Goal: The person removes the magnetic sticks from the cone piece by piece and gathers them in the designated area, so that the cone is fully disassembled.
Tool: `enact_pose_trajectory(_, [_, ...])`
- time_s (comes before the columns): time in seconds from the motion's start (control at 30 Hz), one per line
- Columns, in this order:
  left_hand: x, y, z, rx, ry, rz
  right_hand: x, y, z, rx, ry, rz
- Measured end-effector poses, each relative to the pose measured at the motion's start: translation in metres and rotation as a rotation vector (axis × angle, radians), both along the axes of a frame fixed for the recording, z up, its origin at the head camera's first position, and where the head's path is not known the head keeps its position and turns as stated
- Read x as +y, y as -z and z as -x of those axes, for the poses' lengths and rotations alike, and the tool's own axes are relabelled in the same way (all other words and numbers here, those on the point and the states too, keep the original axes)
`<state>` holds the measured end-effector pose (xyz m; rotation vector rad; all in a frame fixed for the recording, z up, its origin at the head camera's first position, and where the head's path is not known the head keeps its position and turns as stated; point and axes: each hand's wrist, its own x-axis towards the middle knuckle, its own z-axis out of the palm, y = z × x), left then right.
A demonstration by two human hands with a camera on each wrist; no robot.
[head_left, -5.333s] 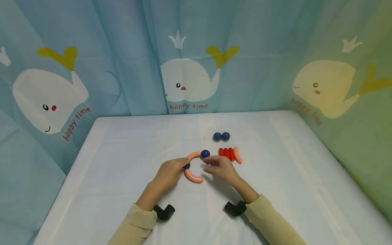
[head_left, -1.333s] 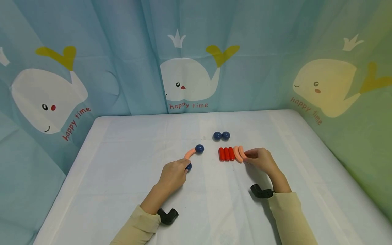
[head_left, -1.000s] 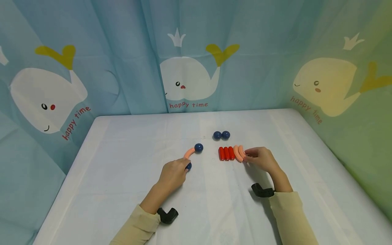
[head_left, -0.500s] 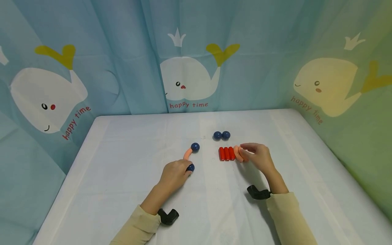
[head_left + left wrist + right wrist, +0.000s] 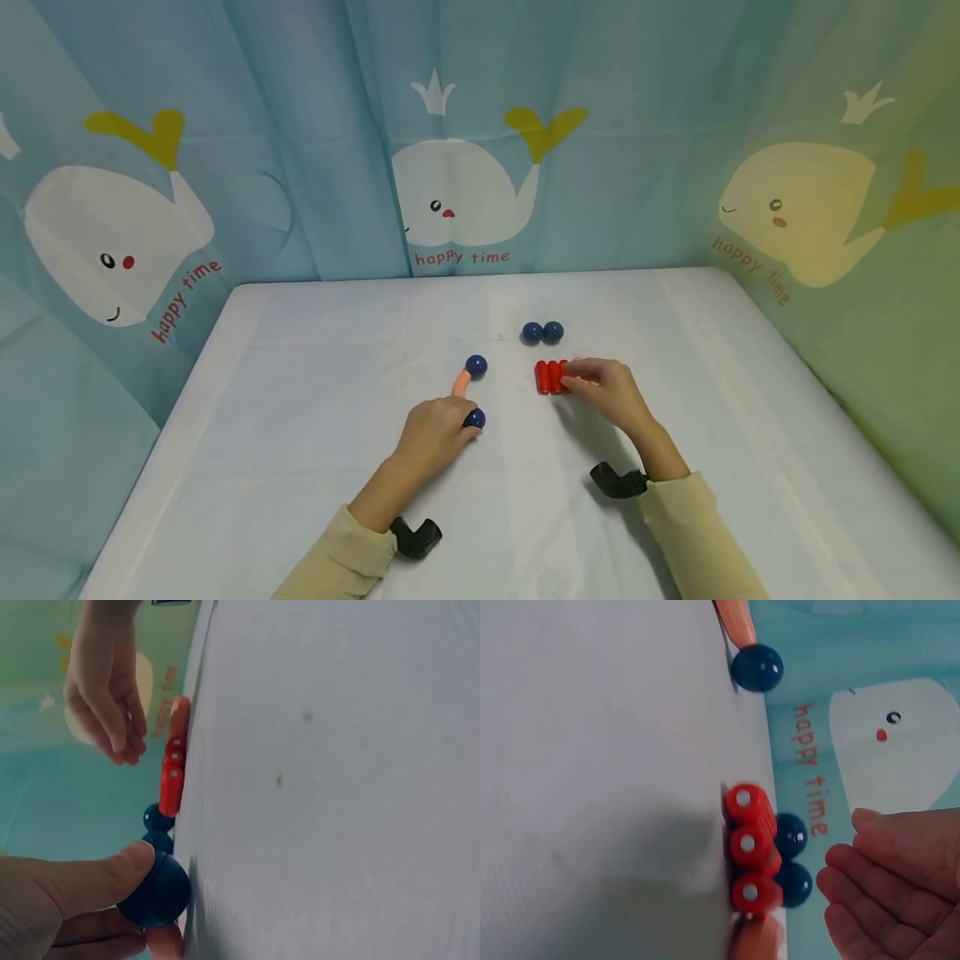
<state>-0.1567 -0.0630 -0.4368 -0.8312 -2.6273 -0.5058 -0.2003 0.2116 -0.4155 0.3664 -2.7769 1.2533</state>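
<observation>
My left hand (image 5: 435,429) pinches a dark blue ball (image 5: 157,892), thumb on its near side. From this ball a curved orange rod (image 5: 461,384) leads away to a second blue ball (image 5: 476,366). My right hand (image 5: 611,392) hovers over the row of short red rods (image 5: 548,377), its fingers loosely bent and holding nothing. Pale round ends show on the red rods in the right wrist view. Beside them lie curved orange rods (image 5: 754,941), mostly hidden by the right hand in the head view.
Two loose blue balls (image 5: 532,333) sit side by side just beyond the red rods. Everything lies on a white-covered table (image 5: 315,367). A curtain with printed whales (image 5: 465,196) stands behind the table's far edge. A black wrist mount (image 5: 619,481) juts from the right sleeve.
One curved orange rod came off the left-hand piece and was set beside the other by my right hand, which let go and moved left over the red rods. The left-hand piece has turned.
</observation>
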Motion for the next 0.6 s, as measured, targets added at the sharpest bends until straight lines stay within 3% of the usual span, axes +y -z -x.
enact_pose_trajectory(0.23, [0.006,0.001,-0.003,0.078,0.014,0.069,-0.017,0.003,-0.004,0.058,-0.095,-0.038])
enact_pose_trajectory(0.4, [0.010,0.002,-0.005,0.122,0.033,0.085,-0.029,0.007,-0.008,0.041,-0.170,-0.038])
enact_pose_trajectory(0.5, [0.009,0.002,-0.004,0.096,0.073,0.062,-0.035,0.009,-0.010,0.023,-0.206,-0.030])
enact_pose_trajectory(0.6, [0.002,0.002,0.001,0.001,0.122,0.034,-0.039,0.010,-0.011,0.023,-0.228,-0.024])
